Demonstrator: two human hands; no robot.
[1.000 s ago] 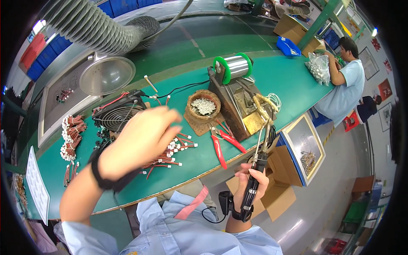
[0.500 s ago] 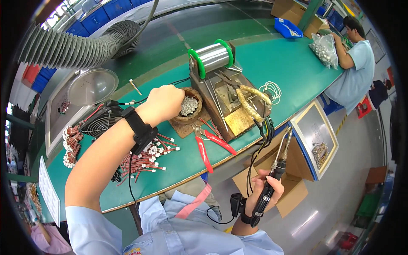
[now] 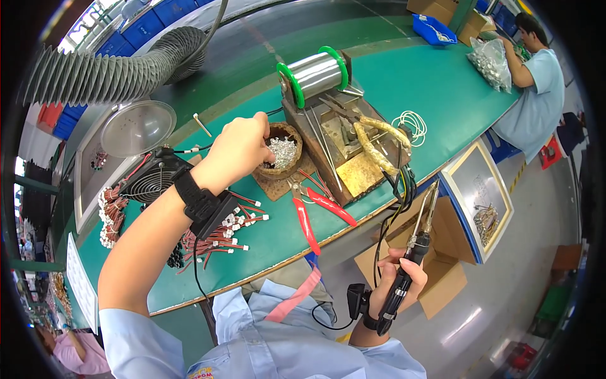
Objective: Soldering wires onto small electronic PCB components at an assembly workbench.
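Observation:
My left hand (image 3: 240, 150) bends over a brown round bowl (image 3: 298, 163) filled with small silvery metal bits (image 3: 283, 151). Its fingers are curled, their tips at the bits by the bowl's left side; whatever they pinch is hidden. Off the table's front edge, my right hand (image 3: 399, 284) grips the black handle of a soldering iron (image 3: 410, 265), its two thin metal prongs pointing up. Red-handled pliers (image 3: 304, 215) lie in front of the bowl, their jaws beside it. Red-and-black wires with white connectors (image 3: 227, 230) are heaped below my left wrist.
Behind the bowl stands a metal stand (image 3: 328, 161) with a solder wire spool (image 3: 315, 74) and yellow-wrapped pliers (image 3: 379, 142). A small fan (image 3: 151, 180) and a ribbed duct (image 3: 126, 72) are at left. An open carton (image 3: 442, 278) sits below the edge. A co-worker (image 3: 536, 101) works far right.
My left hand has drawn back slightly left, and its fingertips now show inside the bowl. The right hand keeps its grip on the soldering iron. The whole view has shifted slightly.

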